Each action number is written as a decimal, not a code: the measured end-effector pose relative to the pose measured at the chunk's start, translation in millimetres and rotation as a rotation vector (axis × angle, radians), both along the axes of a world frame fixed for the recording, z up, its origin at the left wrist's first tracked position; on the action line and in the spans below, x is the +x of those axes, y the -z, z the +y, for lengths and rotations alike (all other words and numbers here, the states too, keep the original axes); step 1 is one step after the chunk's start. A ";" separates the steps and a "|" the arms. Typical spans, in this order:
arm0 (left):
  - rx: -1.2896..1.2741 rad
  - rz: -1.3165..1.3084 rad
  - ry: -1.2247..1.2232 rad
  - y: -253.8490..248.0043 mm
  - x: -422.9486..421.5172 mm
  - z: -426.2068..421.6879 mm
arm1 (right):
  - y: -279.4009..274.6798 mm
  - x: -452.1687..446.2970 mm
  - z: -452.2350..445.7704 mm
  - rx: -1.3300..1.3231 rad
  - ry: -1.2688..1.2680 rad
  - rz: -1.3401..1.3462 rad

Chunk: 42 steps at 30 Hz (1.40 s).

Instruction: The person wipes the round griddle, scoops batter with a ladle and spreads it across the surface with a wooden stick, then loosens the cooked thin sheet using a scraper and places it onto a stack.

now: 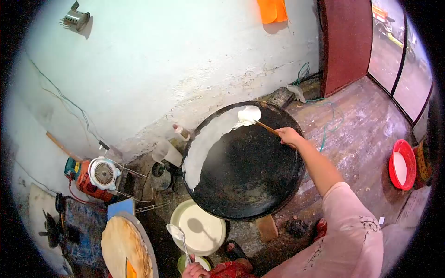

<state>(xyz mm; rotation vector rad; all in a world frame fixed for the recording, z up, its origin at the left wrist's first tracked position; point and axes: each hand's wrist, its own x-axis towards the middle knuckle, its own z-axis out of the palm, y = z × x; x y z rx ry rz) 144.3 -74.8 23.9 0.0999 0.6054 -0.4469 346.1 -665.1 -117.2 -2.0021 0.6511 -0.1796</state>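
My right hand (290, 137) is closed around the wooden handle of a batter spreader (269, 128) over a large round black griddle (252, 171). A thick white mass of batter (249, 114) covers the spreader's head near the griddle's far rim. From there a thin pale band of batter (204, 143) curves along the rim to the left side. Low in the view, my left hand (196, 269) grips a metal ladle (177, 232) whose bowl is coated white. The ladle is above the edge of a wide basin of white batter (190, 215).
A stack of flat round breads (121, 245) lies at lower left. Behind it are a blower (104, 173), a clear jug (167, 153) and a small bottle (181, 132). A smaller green bowl (182, 264) sits below the basin. A red tub (401, 165) stands far right.
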 end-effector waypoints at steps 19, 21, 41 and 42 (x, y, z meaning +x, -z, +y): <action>0.314 0.055 -0.010 24.2 -3.1 18.0 | -49.5 -46.5 107.7 -0.152 -0.039 0.110; 0.357 0.063 -0.016 18.8 -2.9 17.5 | -66.2 -41.3 111.4 -0.105 -0.005 0.149; 0.260 -0.056 -0.058 27.5 -14.9 39.2 | -75.7 -45.8 167.8 -0.191 -0.100 0.174; 0.257 -0.057 -0.065 26.5 -15.2 38.2 | -76.6 -43.3 169.5 -0.229 -0.033 0.171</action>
